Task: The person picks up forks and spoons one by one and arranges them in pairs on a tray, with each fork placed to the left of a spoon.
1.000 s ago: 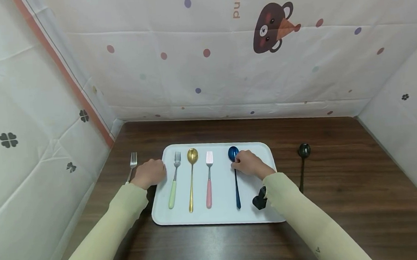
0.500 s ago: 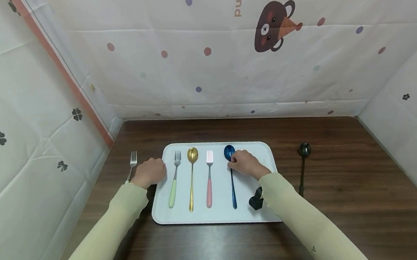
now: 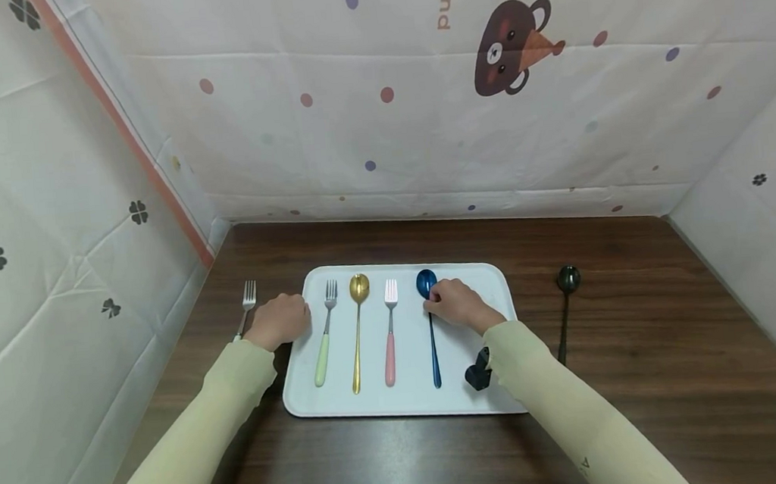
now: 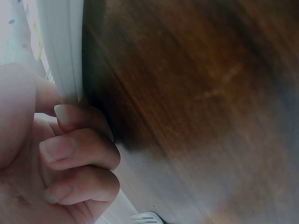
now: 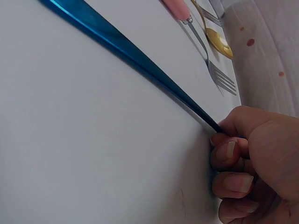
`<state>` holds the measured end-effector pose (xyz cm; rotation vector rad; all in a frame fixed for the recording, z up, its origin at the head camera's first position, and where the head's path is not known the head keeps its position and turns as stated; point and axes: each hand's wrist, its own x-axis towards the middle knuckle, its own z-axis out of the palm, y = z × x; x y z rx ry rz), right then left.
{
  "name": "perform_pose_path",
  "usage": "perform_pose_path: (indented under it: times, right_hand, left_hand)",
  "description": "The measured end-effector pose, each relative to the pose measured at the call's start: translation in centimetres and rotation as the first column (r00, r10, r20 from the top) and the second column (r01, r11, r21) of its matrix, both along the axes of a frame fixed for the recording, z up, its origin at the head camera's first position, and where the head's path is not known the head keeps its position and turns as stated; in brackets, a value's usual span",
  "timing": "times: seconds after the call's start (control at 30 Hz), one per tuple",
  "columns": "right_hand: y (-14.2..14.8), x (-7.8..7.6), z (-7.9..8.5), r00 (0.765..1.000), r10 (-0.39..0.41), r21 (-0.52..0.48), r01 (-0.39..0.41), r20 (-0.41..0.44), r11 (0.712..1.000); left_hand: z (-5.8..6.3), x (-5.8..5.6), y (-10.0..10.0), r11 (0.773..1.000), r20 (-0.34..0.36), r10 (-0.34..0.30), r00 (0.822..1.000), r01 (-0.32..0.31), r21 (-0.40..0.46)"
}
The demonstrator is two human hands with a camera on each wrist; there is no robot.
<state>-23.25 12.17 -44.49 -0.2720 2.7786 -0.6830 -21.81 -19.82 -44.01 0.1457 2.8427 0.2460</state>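
A white tray (image 3: 400, 399) carries a row of cutlery. My left hand (image 3: 278, 321) is at its left edge; in the left wrist view the thumb and curled fingers (image 4: 79, 149) pinch the tray's rim (image 4: 60, 42). Toward the tray's right side lies a blue spoon (image 3: 435, 356), handle toward me. My right hand (image 3: 460, 305) pinches its neck just below the bowl, and the right wrist view shows the blue handle (image 5: 126, 56) lying along the white surface. Left of it are a pink-handled fork (image 3: 389, 356), a gold spoon (image 3: 356, 354) and a green-handled fork (image 3: 322, 361).
On the brown table (image 3: 392, 469), another fork (image 3: 249, 298) lies left of the tray, partly behind my left hand. A dark spoon (image 3: 568, 281) lies to the right, its handle end behind my right sleeve. Patterned white cloth (image 3: 271, 152) walls the back and sides.
My right hand has slid the blue spoon slightly left, toward the pink-handled fork, and is now still. My left hand stays at the tray's edge.
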Motion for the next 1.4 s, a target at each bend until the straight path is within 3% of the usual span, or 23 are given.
perform_pose_path:
  times: [0.53,1.03,1.4]
  right_hand:
    - [1.0,0.3,0.5,0.999,0.021,-0.017,-0.022,-0.044,1.0]
    - [4.2,0.2,1.6,0.999,-0.042,-0.005,0.042,-0.031,0.999]
    - [8.1,0.1,1.3,0.992,-0.123,0.031,0.124,-0.006,0.992]
  left_hand:
    - [0.3,0.2,0.1,1.0,0.008,0.006,1.0,-0.006,0.008]
    - [0.6,0.3,0.2,1.0,0.003,0.003,1.0,-0.003,0.006]
    - [0.4,0.2,0.1,1.0,-0.001,-0.006,1.0,0.006,-0.011]
